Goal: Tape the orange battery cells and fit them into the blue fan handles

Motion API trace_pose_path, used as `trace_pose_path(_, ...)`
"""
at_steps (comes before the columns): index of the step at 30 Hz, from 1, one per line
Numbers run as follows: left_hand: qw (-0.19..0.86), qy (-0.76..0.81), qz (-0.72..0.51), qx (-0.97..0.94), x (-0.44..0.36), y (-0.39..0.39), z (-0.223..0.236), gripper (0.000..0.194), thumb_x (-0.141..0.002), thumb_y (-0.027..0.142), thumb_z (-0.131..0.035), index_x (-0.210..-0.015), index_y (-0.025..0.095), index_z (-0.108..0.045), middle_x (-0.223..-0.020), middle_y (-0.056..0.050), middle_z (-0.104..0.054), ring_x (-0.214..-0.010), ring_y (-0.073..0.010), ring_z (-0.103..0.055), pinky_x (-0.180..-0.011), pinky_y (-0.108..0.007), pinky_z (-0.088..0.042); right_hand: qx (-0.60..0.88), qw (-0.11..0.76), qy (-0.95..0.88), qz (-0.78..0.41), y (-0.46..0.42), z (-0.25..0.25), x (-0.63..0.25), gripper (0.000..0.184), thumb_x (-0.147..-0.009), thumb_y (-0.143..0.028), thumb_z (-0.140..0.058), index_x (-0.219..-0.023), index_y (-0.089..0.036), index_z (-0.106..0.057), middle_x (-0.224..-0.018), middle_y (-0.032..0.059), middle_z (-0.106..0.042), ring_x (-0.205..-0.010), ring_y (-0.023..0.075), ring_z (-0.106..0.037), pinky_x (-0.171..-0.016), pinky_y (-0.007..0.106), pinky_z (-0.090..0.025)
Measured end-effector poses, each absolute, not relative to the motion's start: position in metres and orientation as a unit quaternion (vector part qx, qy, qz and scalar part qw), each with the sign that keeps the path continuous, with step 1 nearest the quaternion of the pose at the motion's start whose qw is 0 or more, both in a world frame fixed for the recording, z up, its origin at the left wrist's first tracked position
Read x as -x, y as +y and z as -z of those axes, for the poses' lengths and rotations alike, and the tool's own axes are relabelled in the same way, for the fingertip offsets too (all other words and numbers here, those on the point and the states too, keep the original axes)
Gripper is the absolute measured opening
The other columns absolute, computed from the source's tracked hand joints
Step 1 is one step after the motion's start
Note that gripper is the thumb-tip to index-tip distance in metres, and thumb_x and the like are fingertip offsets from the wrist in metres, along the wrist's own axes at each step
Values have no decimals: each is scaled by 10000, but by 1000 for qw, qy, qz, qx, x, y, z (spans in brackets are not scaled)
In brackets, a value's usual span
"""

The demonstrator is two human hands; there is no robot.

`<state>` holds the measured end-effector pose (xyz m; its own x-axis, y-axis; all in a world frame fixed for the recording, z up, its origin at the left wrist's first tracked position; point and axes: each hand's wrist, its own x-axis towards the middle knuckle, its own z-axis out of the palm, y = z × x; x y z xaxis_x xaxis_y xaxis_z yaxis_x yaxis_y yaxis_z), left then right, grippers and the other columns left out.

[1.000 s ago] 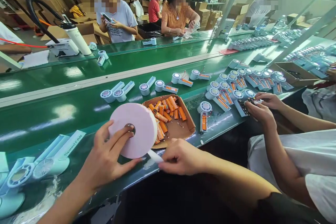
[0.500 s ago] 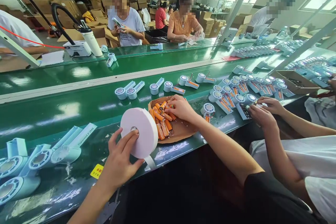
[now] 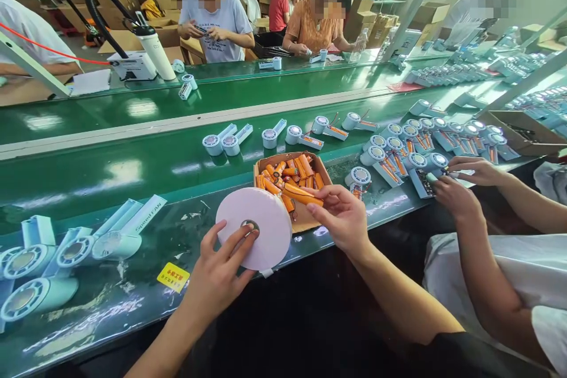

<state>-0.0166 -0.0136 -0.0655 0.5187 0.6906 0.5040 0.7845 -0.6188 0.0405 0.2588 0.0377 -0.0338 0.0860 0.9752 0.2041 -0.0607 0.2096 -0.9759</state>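
Note:
My left hand (image 3: 225, 269) grips a large white roll of tape (image 3: 270, 230), two fingertips at its centre hole and the thumb along the lower edge. A short tape end sticks out at the roll's bottom. Between the thumb and fingers of my right hand (image 3: 343, 218) is an orange battery (image 3: 305, 195) with thin wires, held over a cardboard tray (image 3: 310, 222). Several more orange batteries (image 3: 290, 166) lie heaped in that tray, just behind the roll, which hides part of it.
Light-blue fan housings (image 3: 115, 242) lie at left beside a yellow label (image 3: 173, 277). More fan bodies (image 3: 212, 143) sit on the green conveyor belt (image 3: 110, 171); many crowd the right side. A co-worker's hands (image 3: 458, 189) work close at right. People sit across the line.
My right hand let go of the tape end, reached into the tray and lifted out an orange battery. The roll stays in my left hand. The view has shifted slightly.

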Motion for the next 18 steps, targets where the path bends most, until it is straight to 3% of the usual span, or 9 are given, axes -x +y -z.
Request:
trace_pose_path(6,131,-429,224,865,14,-13,61,471,-876,206,-759,-1345,238,-724,-1304,-50,-774,-1309,-372,-560,-1137,-496,-512,459,581,-489,-461,19,57,-249,419,-753,-557,-920,-906,-258,-669,-1053,96,-835,-1097,295,-797,-978,436,-660)
trace_pose_path(9,173,-416,211,867,20,-10,56,456,-915,169,-723,-1364,250,-724,-1287,-31,-783,-1242,-343,-574,-1145,-507,-504,449,534,-483,-530,23,56,-259,461,-688,-483,-977,-989,-241,-725,-1095,88,-831,-1111,281,-790,-993,430,-658)
trace_pose_path(12,215,-386,213,871,27,-4,44,554,-942,124,-695,-1467,296,-660,-1262,-3,-790,-1172,-298,-574,-1213,-529,-456,421,452,-483,-620,41,41,-277,633,-597,-377,-1031,-1152,-222,-769,-1072,68,-833,-1030,267,-801,-973,443,-665)
trace_pose_path(15,240,-364,226,871,27,3,34,626,-943,69,-671,-1517,313,-616,-1225,9,-797,-1128,-283,-559,-1242,-524,-425,388,394,-505,-662,55,27,-282,515,-586,-315,-1031,-1038,-189,-819,-968,53,-836,-955,275,-808,-934,444,-672)
trace_pose_path(18,259,-399,244,845,14,4,35,584,-931,100,-718,-1488,258,-644,-1190,-31,-798,-1151,-321,-532,-1251,-564,-388,375,496,-460,-634,50,30,-261,416,-623,-334,-1016,-971,-208,-826,-973,53,-845,-959,272,-808,-911,415,-674)
